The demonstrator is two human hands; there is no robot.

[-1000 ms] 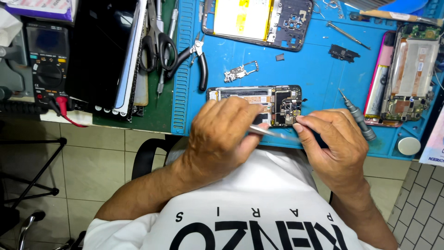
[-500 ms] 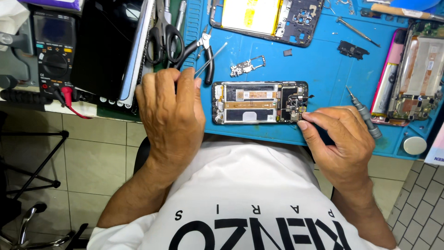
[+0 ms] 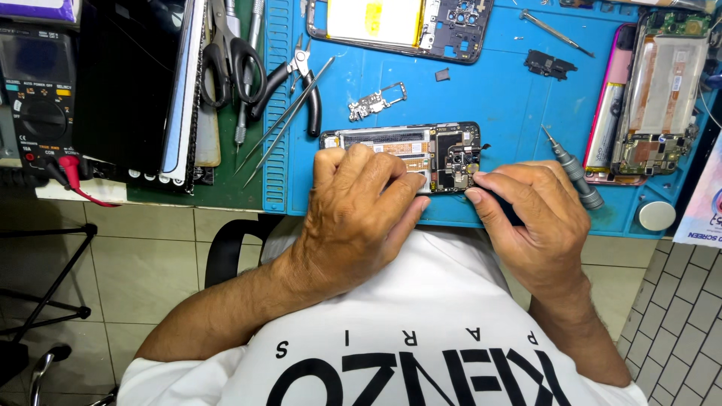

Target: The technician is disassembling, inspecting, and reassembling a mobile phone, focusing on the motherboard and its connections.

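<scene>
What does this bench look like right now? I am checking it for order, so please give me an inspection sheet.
Surface: blue mat on a green mat.
Job's things: opened phone, inner parts exposed.
Clutter: tweezers, pliers, scissors, screwdriver, two more opened phones, loose small parts.
Grippers: left hand rests on the phone; right hand fingers pinch at its camera end.
Cables: red lead at the multimeter.
Surroundings: tiled floor, chair.

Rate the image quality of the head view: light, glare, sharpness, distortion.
Head view: even overhead light, with only soft shadows under the left hand and right hand; mild glare on the dark panel at left; the opened phone and blue mat are sharp; slight wide-angle bending at the edges; no motion blur.
</scene>
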